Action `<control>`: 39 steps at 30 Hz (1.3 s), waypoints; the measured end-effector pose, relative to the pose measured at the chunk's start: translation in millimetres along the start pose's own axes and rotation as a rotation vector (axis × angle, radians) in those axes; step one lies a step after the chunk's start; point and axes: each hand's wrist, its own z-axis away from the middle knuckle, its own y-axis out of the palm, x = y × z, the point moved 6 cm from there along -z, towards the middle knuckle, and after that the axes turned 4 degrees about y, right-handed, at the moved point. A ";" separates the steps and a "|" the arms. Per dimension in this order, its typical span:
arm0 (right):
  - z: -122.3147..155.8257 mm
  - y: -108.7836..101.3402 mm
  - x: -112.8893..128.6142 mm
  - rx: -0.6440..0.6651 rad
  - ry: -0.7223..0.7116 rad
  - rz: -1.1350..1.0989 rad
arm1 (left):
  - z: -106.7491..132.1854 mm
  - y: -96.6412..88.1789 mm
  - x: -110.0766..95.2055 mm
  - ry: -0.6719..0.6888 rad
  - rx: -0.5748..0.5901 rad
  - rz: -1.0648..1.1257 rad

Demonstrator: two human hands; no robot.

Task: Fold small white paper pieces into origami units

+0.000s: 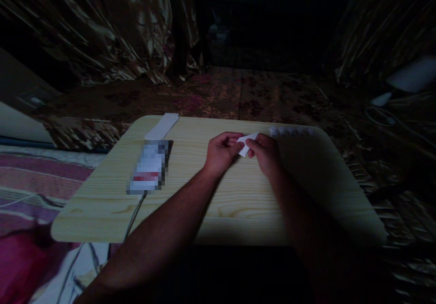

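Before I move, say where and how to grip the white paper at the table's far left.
Probably pinch the far end of the white paper, coming from the right over the table: the paper lies flat, that end reaches the back edge, and its near end borders the pixelated object.

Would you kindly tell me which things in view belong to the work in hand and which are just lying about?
Apparently in use:
small white paper, between left hand and right hand
long white paper, probably
row of pale pieces, probably

Apparently just lying about:
pixelated device and cable
striped cloth
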 end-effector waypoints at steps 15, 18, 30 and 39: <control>0.9 -1.1 12.8 -0.056 -0.172 0.117 | -0.2 -1.4 1.4 -0.018 0.002 -0.010; 2.5 -0.1 20.8 -0.052 -0.328 0.276 | -0.4 -2.3 2.1 -0.039 -0.002 -0.012; 1.6 -7.4 20.8 -0.092 -0.241 0.360 | -2.1 -5.4 3.2 -0.057 -0.011 -0.027; -0.6 -5.4 15.3 0.009 -0.063 0.119 | -2.3 -4.0 5.4 -0.090 0.016 0.020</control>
